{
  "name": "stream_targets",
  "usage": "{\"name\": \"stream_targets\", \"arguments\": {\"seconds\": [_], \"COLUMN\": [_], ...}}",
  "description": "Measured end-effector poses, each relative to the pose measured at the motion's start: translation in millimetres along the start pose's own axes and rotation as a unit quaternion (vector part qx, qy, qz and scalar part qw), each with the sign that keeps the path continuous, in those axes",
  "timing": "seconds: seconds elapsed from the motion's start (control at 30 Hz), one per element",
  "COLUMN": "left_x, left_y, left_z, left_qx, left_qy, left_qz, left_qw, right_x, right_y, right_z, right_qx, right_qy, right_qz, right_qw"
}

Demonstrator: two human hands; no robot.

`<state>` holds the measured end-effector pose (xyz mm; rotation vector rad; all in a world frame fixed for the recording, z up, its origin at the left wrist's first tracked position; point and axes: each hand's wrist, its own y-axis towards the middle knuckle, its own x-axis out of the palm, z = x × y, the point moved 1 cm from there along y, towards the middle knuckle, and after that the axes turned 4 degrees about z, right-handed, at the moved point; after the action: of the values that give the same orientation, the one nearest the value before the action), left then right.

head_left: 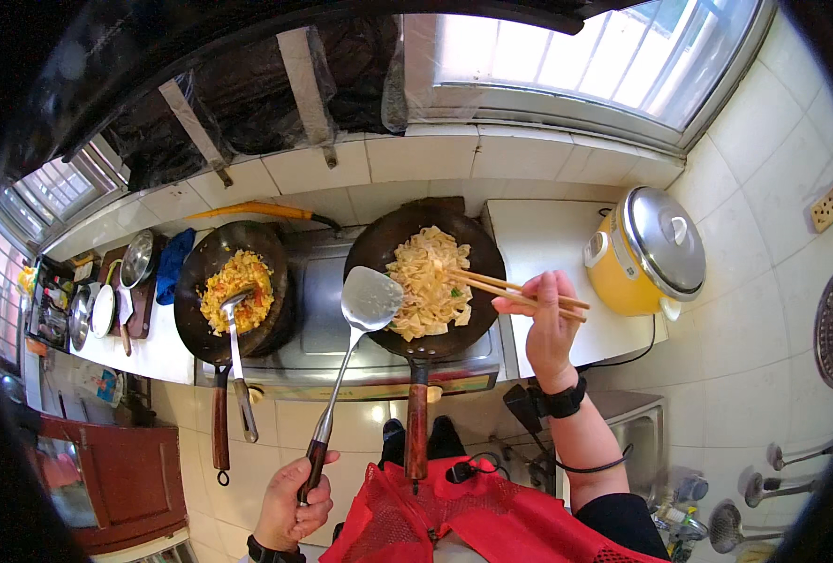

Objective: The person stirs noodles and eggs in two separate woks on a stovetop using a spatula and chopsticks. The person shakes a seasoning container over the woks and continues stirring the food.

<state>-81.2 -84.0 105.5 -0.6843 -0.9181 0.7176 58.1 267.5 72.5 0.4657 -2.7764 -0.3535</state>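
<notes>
My left hand [296, 499] is closed round the dark handle of a metal spatula [371, 298], whose broad blade hangs over the left side of a wok [365, 246]. In that wok lies a heap of wide flat noodles [428, 272] with bits of green. My right hand [550, 324] grips a pair of wooden chopsticks [501, 286], their tips at the right side of the noodles. The wok's wooden handle [417, 413] points toward me. To the left, a second wok [194, 281] holds yellow scrambled egg with red pieces [245, 281], and a spoon [235, 338] rests in it.
Both woks sit on a steel gas stove [325, 291]. A yellow rice cooker [623, 267] stands on the white counter [538, 235] at the right. Further left are a cutting board with a knife [128, 305] and a blue cloth [174, 266]. A sink [646, 432] is below right.
</notes>
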Motion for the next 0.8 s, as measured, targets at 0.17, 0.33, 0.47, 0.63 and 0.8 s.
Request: {"name": "stream_targets", "arguments": {"seconds": [0.17,0.33,0.47,0.63,0.8], "left_x": [8,16,20,24,16], "left_y": [2,7,12,2,-12], "left_z": [2,-1,-2,-2,-7], "left_qx": [-0.002,0.002,-0.047,-0.108,-0.107], "left_qy": [0.009,0.037,0.006,-0.069,-0.102], "left_qz": [-0.012,-0.01,-0.033,-0.097,-0.089], "left_qw": [1.0,0.999,0.998,0.987,0.985], "right_x": [-6,2,3,-4,-14], "right_y": [15,18,11,-12,-32], "right_z": [-16,-45,-57,-33,-21], "right_qx": [0.005,-0.002,-0.013,0.037,0.099], "right_qy": [0.012,0.073,0.103,0.07,-0.004], "right_qz": [0.001,0.006,0.012,-0.037,-0.091], "right_qw": [1.0,0.997,0.995,0.996,0.991]}}
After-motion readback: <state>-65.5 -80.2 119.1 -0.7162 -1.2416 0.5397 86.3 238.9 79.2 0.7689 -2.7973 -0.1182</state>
